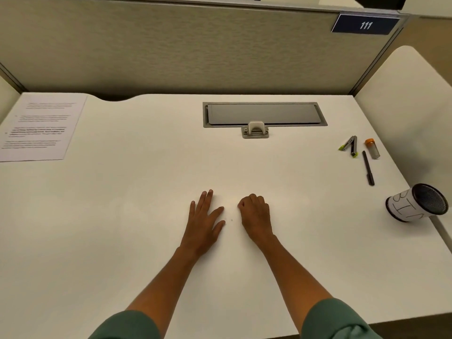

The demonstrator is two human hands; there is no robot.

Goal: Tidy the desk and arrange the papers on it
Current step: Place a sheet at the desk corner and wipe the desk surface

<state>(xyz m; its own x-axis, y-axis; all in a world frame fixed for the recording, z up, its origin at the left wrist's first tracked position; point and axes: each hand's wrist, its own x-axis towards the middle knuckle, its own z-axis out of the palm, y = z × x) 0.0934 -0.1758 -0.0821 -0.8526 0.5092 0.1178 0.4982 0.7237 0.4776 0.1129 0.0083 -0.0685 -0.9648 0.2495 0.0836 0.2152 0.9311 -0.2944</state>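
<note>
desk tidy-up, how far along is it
Done: the printed papers lie squared at the desk's far left corner. In hand: nothing; the left hand lies flat, the right hand curled, both empty. Left: the tipped mesh pen cup, black pen, stapler and orange-capped vial lie loose at right.

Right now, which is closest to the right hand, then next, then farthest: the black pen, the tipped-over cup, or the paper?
From the right hand:
1. Black pen, right and farther back.
2. Tipped-over cup, at the right edge.
3. Paper, far-left corner.
</note>
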